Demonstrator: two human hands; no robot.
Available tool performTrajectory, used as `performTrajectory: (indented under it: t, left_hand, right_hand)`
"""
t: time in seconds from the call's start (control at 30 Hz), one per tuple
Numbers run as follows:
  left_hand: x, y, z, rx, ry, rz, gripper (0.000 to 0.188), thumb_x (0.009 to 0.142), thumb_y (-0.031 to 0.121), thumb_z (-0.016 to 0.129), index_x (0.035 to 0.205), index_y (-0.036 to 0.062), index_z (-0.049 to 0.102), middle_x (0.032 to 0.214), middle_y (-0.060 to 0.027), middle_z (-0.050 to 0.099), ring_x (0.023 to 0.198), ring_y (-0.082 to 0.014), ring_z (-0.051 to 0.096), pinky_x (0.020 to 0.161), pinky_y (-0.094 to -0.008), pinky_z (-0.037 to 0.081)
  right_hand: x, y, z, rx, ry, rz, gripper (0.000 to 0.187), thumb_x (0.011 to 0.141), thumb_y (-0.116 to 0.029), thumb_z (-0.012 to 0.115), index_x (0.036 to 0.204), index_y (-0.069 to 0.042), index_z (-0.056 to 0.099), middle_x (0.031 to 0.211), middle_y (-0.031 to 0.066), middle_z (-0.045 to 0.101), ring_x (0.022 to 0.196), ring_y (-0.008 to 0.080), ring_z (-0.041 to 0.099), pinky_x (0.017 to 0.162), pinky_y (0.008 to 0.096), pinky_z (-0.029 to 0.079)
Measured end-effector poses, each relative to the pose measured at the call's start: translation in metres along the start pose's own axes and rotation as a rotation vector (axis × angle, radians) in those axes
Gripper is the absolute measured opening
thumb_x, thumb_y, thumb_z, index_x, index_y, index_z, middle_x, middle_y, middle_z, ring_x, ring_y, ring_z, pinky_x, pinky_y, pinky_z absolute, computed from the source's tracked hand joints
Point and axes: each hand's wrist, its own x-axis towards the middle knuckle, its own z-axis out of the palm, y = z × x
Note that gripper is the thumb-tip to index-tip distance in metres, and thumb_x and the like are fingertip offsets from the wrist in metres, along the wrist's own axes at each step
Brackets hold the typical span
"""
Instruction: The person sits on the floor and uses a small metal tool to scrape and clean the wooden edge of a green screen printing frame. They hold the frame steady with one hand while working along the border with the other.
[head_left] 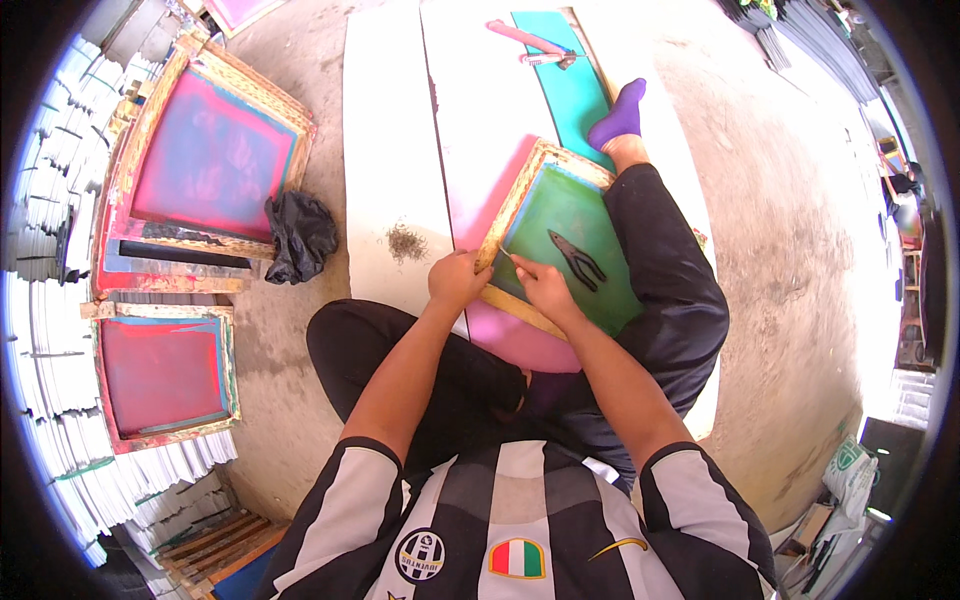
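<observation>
In the head view, the person sits on the floor with a wooden screen frame (560, 245) in the middle of the frame, propped against the raised right leg, so its green mesh tilts toward the hands. The left hand (457, 280) is curled closed over the frame's near left edge, apparently steadying it. The right hand (543, 285) rests on the lower edge of the mesh, fingers drawn together as if pinching something small; what it pinches cannot be told. One pair of dark pliers (577, 260) lies loose on the mesh, just right of that hand, within easy reach.

Beneath the frame lie two long white boards (395, 150) side by side, running to the upper edge. One teal strip (572, 85) lies on them at upper centre, with a pink-handled tool (535, 42) on it.

At left, two more frames with pink mesh (205, 160) (160, 370) lie flat, one above the other, out of the way. One crumpled black cloth (298, 235) sits beside the upper one, and a small dark pile of debris (405, 243) marks the left board.
</observation>
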Motion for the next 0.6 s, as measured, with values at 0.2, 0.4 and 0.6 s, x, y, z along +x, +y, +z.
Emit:
performTrajectory:
  t: [0.2,0.4,0.6]
  left_hand:
    - [-0.001,0.005,-0.002,-0.033,0.001,-0.013,0.036,0.085,0.043,0.076,0.106,0.0143,0.078,0.095,-0.0110,0.073,0.088,-0.0348,0.073,0.076,-0.0494,0.058]
    - [-0.006,0.007,-0.003,-0.056,0.025,-0.018,0.036,0.087,0.042,0.076,0.107,0.0129,0.078,0.098,-0.0119,0.073,0.089,-0.0353,0.073,0.078,-0.0494,0.058]
    - [-0.004,0.004,0.002,-0.049,0.012,-0.033,0.041,0.088,0.042,0.075,0.116,0.0127,0.076,0.103,-0.0125,0.072,0.092,-0.0353,0.073,0.079,-0.0494,0.058]
  right_hand:
    - [0.004,-0.024,-0.031,0.485,-0.306,0.470,0.040,0.108,-0.030,0.060,0.148,-0.025,0.064,0.074,0.0000,0.056,0.049,0.0090,0.041,0.043,0.0272,0.034]
    - [0.007,-0.039,-0.040,0.472,-0.338,0.512,0.041,0.110,-0.030,0.057,0.151,-0.026,0.060,0.075,-0.0007,0.053,0.050,0.0059,0.037,0.042,0.0238,0.029]
    - [0.003,-0.023,-0.036,0.040,-0.189,0.163,0.036,0.106,-0.030,0.060,0.139,-0.020,0.070,0.102,0.0157,0.075,0.079,0.0303,0.071,0.070,0.0418,0.056]
